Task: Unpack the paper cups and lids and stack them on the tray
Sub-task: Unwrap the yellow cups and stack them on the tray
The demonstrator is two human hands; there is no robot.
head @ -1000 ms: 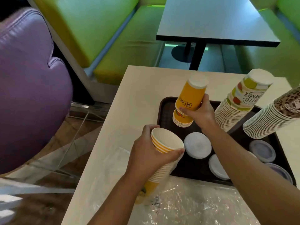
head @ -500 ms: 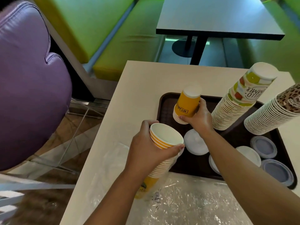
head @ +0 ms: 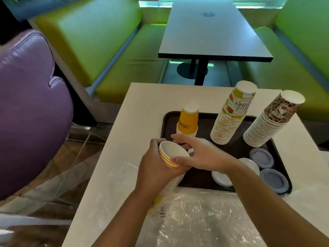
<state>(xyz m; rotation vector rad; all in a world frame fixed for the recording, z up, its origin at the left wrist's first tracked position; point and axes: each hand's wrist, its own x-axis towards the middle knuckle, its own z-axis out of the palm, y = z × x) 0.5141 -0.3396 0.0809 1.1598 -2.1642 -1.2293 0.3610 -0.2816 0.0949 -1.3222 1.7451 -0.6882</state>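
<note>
A dark brown tray (head: 168, 120) lies on the cream table. On it stands a short upside-down stack of yellow cups (head: 188, 122). My left hand (head: 156, 168) grips a long stack of yellow striped cups (head: 171, 155), mouth up, its lower end still inside clear plastic wrap (head: 201, 218). My right hand (head: 199, 154) is at the top cup of that stack, thumb on the rim's near side, fingers spread over the far side. Two tall upside-down stacks lean on the tray: a fruit-print stack (head: 231, 113) and a leopard-print stack (head: 272, 120). Several lids, white (head: 221, 179) and grey-blue (head: 274, 180), lie flat.
The cream table (head: 142, 104) ends close on the left, with a purple chair (head: 30, 111) beyond. Green benches (head: 110, 47) and a dark table (head: 210, 32) stand behind. Crumpled plastic covers the near table surface.
My right hand let go of the short yellow stack, which now stands on the tray, and came back to the top of the stack in my left hand.
</note>
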